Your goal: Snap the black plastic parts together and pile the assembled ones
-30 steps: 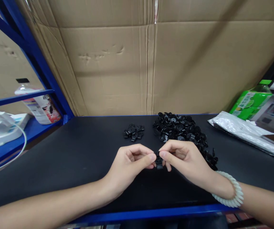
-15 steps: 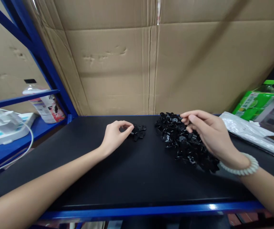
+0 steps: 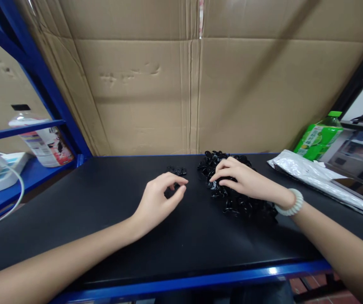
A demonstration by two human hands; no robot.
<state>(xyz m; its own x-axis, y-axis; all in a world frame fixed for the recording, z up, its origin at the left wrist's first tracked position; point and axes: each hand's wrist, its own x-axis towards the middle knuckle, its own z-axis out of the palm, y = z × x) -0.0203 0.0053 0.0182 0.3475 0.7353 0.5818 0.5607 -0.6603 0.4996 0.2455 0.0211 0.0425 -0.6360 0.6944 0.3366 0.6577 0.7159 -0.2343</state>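
Pile of black parts [image 3: 231, 207] on the counter [image 3: 181, 249]; right hand [image 3: 245, 179] over it, fingers curled, grip indeterminable. Left of the pile: smaller cluster [image 3: 177, 170] and left hand [image 3: 158, 198], thumb and fingertips narrowly parted. Right of the pile: silvery packet [image 3: 308, 166].

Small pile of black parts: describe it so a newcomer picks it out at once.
Find the cardboard wall, then the black tabletop in front of it. Near the tabletop's far edge, just beyond the left hand, lies the small pile of black parts. It is far smaller than the other black heap, which spreads to its right under the right hand.
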